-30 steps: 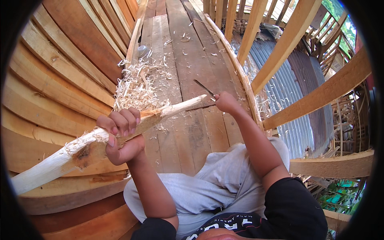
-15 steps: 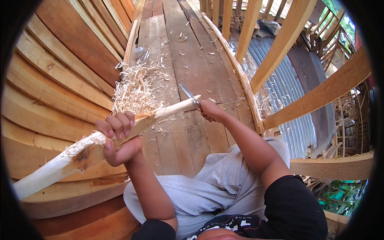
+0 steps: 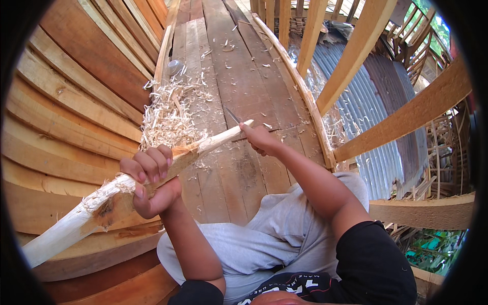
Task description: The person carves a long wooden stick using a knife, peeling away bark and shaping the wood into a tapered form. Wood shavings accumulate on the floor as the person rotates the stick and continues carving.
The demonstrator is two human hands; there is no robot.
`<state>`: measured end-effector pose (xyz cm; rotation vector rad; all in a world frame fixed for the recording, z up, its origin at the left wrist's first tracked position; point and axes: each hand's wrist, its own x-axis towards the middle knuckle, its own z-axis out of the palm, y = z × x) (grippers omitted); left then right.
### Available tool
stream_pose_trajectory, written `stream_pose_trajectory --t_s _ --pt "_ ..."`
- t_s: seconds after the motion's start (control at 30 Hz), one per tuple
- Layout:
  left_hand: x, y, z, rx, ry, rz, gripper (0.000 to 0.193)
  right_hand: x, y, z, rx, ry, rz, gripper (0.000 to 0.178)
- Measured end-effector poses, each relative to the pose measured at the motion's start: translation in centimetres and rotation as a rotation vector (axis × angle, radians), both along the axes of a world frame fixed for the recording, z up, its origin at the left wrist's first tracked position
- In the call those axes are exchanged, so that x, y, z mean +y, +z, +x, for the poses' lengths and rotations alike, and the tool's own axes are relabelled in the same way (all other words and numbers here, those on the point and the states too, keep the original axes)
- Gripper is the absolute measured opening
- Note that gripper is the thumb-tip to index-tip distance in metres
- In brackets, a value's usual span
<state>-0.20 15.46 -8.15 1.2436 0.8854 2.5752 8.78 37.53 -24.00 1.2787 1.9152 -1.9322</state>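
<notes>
A long pale wooden pole (image 3: 66,227), its bark stripped, runs from the lower left up to a narrowed tip near the middle. My left hand (image 3: 152,178) is closed around it, with rough, stringy fibres and a brown patch just beside the grip. Close to the tip, my right hand (image 3: 260,140) is closed on a knife (image 3: 233,115). The blade sticks out up and to the left past the pole, mostly edge-on; my fingers hide its handle. Behind the pole, a heap of curly wood shavings (image 3: 170,119) lies on the plank floor (image 3: 239,86).
Curved wooden planks (image 3: 66,122) form a wall at my left. On the right stand upright wooden ribs (image 3: 356,58), with corrugated metal sheets (image 3: 368,117) beyond them. A small clear container (image 3: 175,67) rests past the shavings. My legs in grey trousers (image 3: 254,218) are folded below.
The knife has slid slightly left and back along the pole's tip, and its blade has turned more edge-on. The pole's lower end has shifted a little downward; my left hand keeps its grip.
</notes>
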Motion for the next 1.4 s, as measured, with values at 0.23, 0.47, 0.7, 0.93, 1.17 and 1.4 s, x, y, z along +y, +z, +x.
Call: stream_pose_trajectory --t_s 0.23,0.47,0.7,0.93,1.17,1.4 --pt "-0.2 0.4 0.3 0.070 0.032 0.003 0.021 1.5 0.6 0.4 0.000 0.059 -0.554 0.054" --pt "-1.3 1.1 -0.1 0.075 0.042 0.078 0.021 2.7 1.5 0.9 0.062 0.086 -0.815 0.057" --pt "-3.6 2.6 0.1 0.032 0.091 0.170 0.022 5.3 4.5 2.4 0.096 0.068 -0.766 0.061" --pt "-4.1 3.8 1.3 0.032 0.122 0.182 0.026 8.7 3.9 4.1 0.192 -0.322 -0.829 0.059" --pt "-6.8 5.0 1.1 0.058 0.173 0.129 0.026 10.1 2.6 4.7 0.487 -1.010 -0.750 0.056" --pt "-6.6 5.1 1.2 0.068 0.084 0.101 0.023 5.2 5.3 1.3 0.407 -0.112 -0.343 0.045"
